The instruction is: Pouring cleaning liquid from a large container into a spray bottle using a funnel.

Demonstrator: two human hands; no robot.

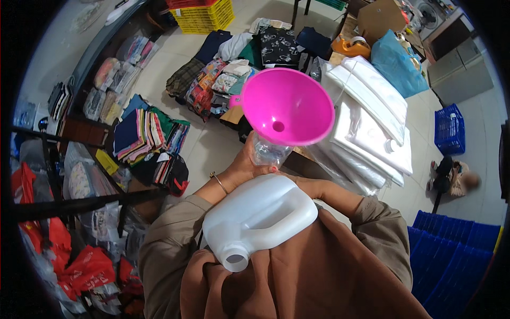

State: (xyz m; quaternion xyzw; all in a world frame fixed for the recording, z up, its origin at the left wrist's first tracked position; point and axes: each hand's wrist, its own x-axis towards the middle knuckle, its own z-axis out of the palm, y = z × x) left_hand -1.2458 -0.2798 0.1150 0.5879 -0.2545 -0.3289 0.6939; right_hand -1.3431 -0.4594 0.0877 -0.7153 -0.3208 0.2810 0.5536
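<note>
My left hand [246,161] is wrapped around a clear plastic bottle [271,153], its thumb across the near side. A bright pink funnel [305,103] sits over the bottle and hides its mouth; the bowl looks bare inside. My right hand [299,184] is close to the lower end of the bottle. Its fingers are hidden behind a translucent white plastic jug [255,215], so its grip does not show. The jug leans between my forearms against my brown garment, its uncapped mouth towards me. A white screw cap [391,146] lies on a stack of plastic bags [366,131].
Folded clothes [137,133] and more garments [223,75] cover the floor ahead and left. A rack of bagged goods [95,199] stands left. An orange tape dispenser [350,47] and blue bag [398,63] lie beyond the stack. A person [458,179] is at far right.
</note>
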